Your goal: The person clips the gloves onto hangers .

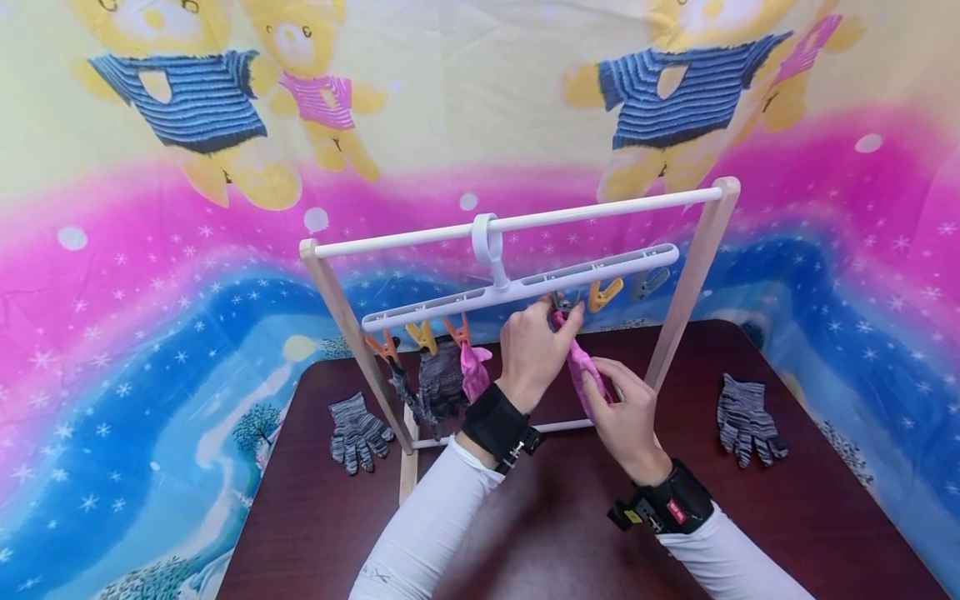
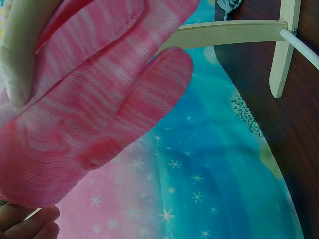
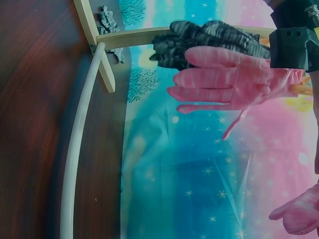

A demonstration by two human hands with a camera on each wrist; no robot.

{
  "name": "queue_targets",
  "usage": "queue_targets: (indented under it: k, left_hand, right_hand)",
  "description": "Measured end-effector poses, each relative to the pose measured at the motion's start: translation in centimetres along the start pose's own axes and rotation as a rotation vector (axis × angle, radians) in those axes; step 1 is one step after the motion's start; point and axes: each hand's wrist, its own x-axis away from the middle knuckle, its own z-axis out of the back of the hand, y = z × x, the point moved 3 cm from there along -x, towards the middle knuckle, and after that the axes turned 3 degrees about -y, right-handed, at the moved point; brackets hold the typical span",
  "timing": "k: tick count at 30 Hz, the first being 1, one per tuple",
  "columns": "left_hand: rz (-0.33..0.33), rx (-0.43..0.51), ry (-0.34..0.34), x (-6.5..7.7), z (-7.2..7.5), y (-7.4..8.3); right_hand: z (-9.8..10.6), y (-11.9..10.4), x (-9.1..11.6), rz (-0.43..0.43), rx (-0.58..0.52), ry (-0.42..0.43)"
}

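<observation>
A pink knit glove (image 1: pixel 583 375) hangs below the white hanger (image 1: pixel 517 290), its cuff up at a grey clothespin (image 1: pixel 564 303). My left hand (image 1: pixel 528 350) pinches that clothespin where the cuff meets it. Lower down, my right hand (image 1: pixel 626 412) holds the same glove between thumb and fingers. The left wrist view shows this pink glove (image 2: pixel 94 94) close up. Another pink glove (image 1: pixel 473 371) hangs from an orange clothespin (image 1: pixel 457 327); beside it hang dark grey gloves (image 1: pixel 441 379), held by a yellow clothespin (image 1: pixel 422 337) and an orange clothespin (image 1: pixel 384 345).
The hanger hooks over the top rod (image 1: pixel 600 214) of a wooden frame (image 1: pixel 693 275). On its right end are a yellow clothespin (image 1: pixel 604 293) and a grey clothespin (image 1: pixel 651 284). Grey gloves lie on the dark table (image 1: pixel 300 517), one left (image 1: pixel 358 433), one right (image 1: pixel 747 419).
</observation>
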Motion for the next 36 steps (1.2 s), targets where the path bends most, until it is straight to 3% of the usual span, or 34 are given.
queue_targets:
  k: [8,26,36]
  left_hand:
    - [0.005,0.052,-0.015,0.02,-0.07,0.0]
    - [-0.019,0.091,0.023,-0.25,0.27,0.25]
    - [0.009,0.142,0.006,-0.58,0.34,-0.08]
  right_hand:
    - [0.01,0.28,0.44,0.002,0.012,0.001]
    - [0.25,0.31,0.54,-0.012,0.008,0.022]
    - [0.51,0.51,0.56,-0.011,0.0,0.038]
